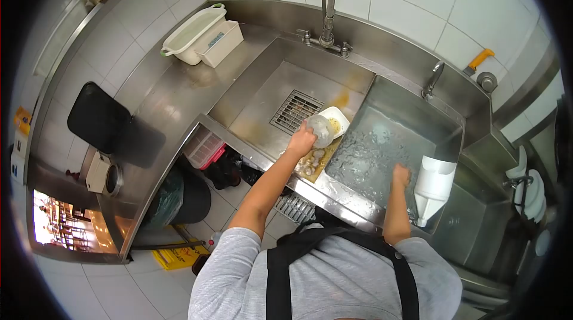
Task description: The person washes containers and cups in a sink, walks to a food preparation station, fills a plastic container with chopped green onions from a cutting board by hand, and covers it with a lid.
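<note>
My left hand (303, 138) is closed on a clear round container (320, 131) over the left sink basin, beside its right wall. A white dish (336, 121) with yellow food bits lies just behind the container. Below it, food scraps (313, 163) rest on a yellowish surface in the basin's front corner. My right hand (401, 174) is curled over the right basin (382, 111), which holds bubbly water; whatever its fingers may hold is hidden. Right of that hand, a white plastic bottle-shaped holder (434, 184) hangs at the basin's side.
A tall spray faucet (326, 36) stands behind the left basin, a smaller faucet (431, 84) behind the right one. White tubs (203, 32) sit on the left counter. Plates (533, 196) stand in a rack at far right. A dark bin (194, 198) is below the counter.
</note>
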